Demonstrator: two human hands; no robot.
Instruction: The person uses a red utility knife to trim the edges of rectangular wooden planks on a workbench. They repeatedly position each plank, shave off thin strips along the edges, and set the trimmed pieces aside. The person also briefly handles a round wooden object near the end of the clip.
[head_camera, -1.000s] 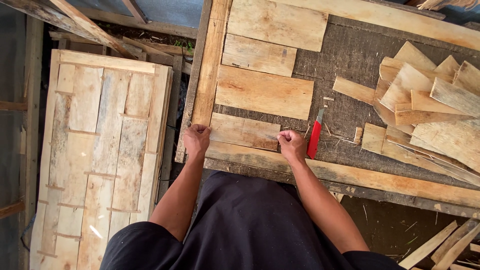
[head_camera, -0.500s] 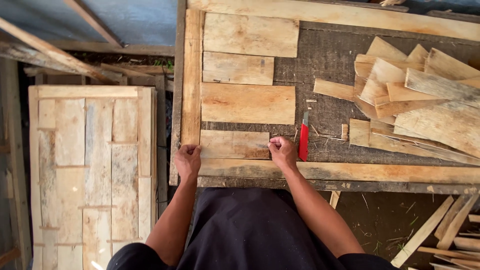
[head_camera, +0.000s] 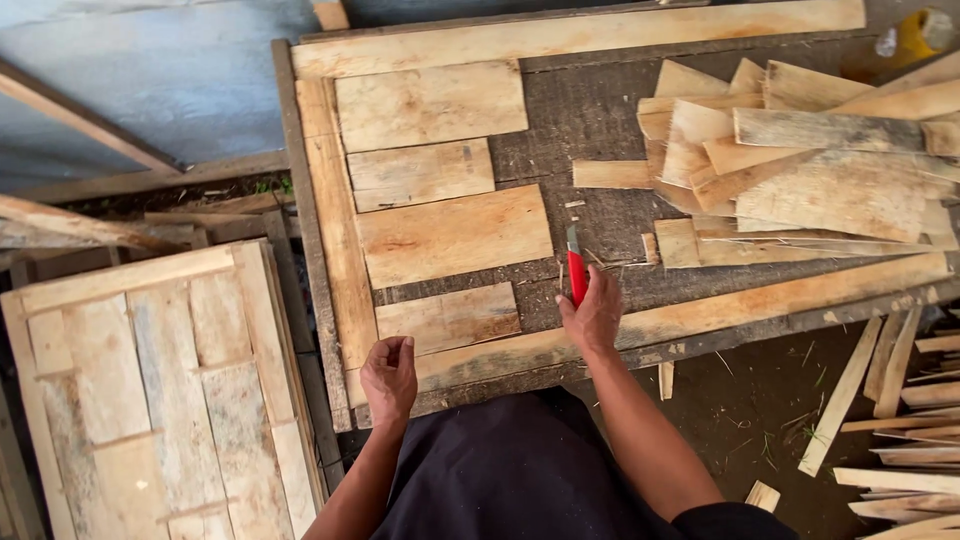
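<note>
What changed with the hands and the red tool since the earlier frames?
The right hand left the small board and moved right onto the red tool, now touching its handle. The left hand drew back off the board toward the bench edge, fingers curled. The boards and the scrap pile stayed put.

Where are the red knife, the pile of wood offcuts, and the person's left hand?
Red knife (head_camera: 577, 275), head view, on the middle of its red handle.
Pile of wood offcuts (head_camera: 810, 165), head view, on a board near the pile's middle.
Left hand (head_camera: 389, 375), head view, on the back of the hand.
</note>
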